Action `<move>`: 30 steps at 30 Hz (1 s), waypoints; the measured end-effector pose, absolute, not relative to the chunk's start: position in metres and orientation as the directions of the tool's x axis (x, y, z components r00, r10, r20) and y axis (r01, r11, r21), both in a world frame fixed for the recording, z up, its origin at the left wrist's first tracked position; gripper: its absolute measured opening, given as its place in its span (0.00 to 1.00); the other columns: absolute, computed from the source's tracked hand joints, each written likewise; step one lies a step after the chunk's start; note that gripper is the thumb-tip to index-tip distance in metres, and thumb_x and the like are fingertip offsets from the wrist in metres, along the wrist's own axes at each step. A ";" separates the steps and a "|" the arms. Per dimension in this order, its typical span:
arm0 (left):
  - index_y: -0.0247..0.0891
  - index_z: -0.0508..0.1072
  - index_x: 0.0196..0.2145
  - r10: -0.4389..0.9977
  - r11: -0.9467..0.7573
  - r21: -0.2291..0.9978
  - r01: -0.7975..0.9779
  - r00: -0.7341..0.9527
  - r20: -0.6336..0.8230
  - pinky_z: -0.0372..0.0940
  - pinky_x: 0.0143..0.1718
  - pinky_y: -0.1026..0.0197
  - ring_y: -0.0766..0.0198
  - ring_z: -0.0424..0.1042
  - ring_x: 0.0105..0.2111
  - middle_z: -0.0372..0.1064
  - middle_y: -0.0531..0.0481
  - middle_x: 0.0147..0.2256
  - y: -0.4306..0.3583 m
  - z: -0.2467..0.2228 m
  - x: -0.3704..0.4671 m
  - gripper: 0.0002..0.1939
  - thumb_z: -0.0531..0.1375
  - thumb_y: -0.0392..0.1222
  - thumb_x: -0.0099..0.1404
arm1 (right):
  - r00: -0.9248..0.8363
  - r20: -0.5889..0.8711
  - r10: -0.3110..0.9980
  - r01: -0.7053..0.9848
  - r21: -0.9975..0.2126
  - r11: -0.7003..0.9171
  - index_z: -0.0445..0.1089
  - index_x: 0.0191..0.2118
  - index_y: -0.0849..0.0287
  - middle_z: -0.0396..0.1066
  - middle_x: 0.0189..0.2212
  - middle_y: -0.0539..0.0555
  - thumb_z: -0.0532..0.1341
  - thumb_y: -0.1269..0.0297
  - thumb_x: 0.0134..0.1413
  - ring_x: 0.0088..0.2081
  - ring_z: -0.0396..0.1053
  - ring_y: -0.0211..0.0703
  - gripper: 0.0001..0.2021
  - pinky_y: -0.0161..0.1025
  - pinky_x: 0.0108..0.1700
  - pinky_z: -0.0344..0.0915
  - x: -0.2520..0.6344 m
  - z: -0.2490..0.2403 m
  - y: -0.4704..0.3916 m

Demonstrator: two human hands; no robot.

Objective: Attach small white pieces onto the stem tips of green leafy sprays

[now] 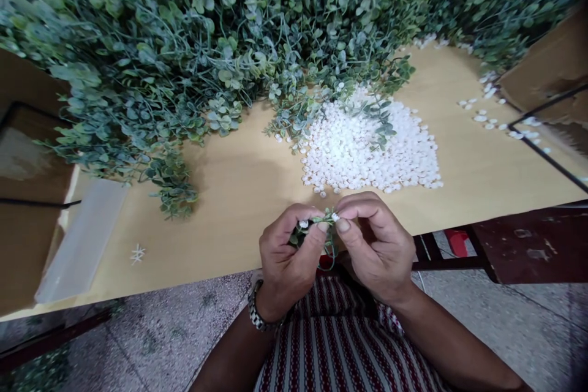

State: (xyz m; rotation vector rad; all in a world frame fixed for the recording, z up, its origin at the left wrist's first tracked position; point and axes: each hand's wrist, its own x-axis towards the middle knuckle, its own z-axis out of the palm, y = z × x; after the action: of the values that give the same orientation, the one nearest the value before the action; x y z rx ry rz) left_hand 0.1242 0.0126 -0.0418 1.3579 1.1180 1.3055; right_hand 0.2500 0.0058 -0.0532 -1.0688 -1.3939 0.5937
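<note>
Near the table's front edge, my left hand (pixel 293 252) pinches a small green artificial sprig (pixel 327 218) between thumb and forefinger. A white bead-like piece (pixel 304 224) shows beside the left fingers, and part of the sprig hangs below them. My right hand (pixel 379 245) is closed at the thumb and forefinger on another small white piece (pixel 335 217), held against the sprig's tip. Beyond both hands lies a heap of small white pieces (pixel 367 147), with a few leaves resting over it.
A large mass of green artificial foliage (pixel 220 30) covers the back of the table (pixel 229 196). Cardboard boxes stand left (pixel 22 233) and right (pixel 551 67). Loose white pieces lie at the right; a translucent strip (pixel 85 245) and small white sticks (pixel 137 253) lie at the left.
</note>
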 end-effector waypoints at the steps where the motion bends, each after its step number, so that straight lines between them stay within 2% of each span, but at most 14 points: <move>1: 0.37 0.71 0.31 0.985 -0.173 0.985 0.010 0.024 0.173 0.62 0.27 0.69 0.70 0.66 0.26 0.67 0.53 0.25 0.012 -0.043 0.125 0.01 0.60 0.36 0.59 | 0.149 0.475 0.867 0.230 -0.870 0.437 0.67 0.35 0.58 0.66 0.31 0.51 0.58 0.78 0.52 0.35 0.65 0.39 0.08 0.39 0.38 0.63 0.250 -0.054 0.005; 9: 0.37 0.70 0.31 0.965 -0.262 0.965 0.001 0.000 0.262 0.62 0.26 0.71 0.72 0.65 0.23 0.66 0.54 0.24 0.013 -0.046 0.130 0.02 0.59 0.32 0.59 | 0.197 0.296 0.935 0.015 -0.954 0.299 0.67 0.34 0.57 0.65 0.30 0.49 0.58 0.75 0.55 0.34 0.64 0.35 0.05 0.33 0.36 0.63 0.248 -0.058 0.002; 13: 0.37 0.70 0.31 0.958 -0.286 0.958 0.016 -0.011 0.286 0.62 0.27 0.70 0.71 0.66 0.24 0.67 0.54 0.25 0.012 -0.048 0.132 0.03 0.59 0.32 0.59 | 0.209 0.247 0.946 -0.033 -0.965 0.259 0.67 0.34 0.57 0.65 0.30 0.48 0.59 0.73 0.55 0.33 0.64 0.33 0.04 0.31 0.35 0.63 0.247 -0.059 0.002; 21: 0.37 0.69 0.32 0.936 -0.351 0.935 0.049 -0.009 0.352 0.63 0.30 0.69 0.71 0.67 0.27 0.68 0.53 0.27 0.012 -0.052 0.134 0.06 0.58 0.29 0.58 | 0.236 0.280 0.930 0.016 -0.958 0.285 0.67 0.35 0.57 0.66 0.29 0.49 0.59 0.73 0.54 0.33 0.65 0.35 0.04 0.32 0.34 0.64 0.247 -0.063 0.002; 30: 0.36 0.68 0.32 0.905 -0.421 0.902 0.094 -0.029 0.425 0.66 0.34 0.66 0.69 0.69 0.30 0.68 0.51 0.29 0.012 -0.056 0.135 0.07 0.58 0.27 0.57 | 0.240 0.442 0.864 0.181 -0.895 0.407 0.67 0.35 0.58 0.66 0.29 0.50 0.59 0.77 0.52 0.34 0.66 0.37 0.07 0.36 0.35 0.65 0.245 -0.062 0.004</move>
State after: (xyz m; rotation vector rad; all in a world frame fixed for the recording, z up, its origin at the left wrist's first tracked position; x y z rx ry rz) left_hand 0.1348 0.0118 -0.0563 1.5711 1.0704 1.5230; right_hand 0.2448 0.0035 -0.0620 -1.0815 -1.2680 0.6206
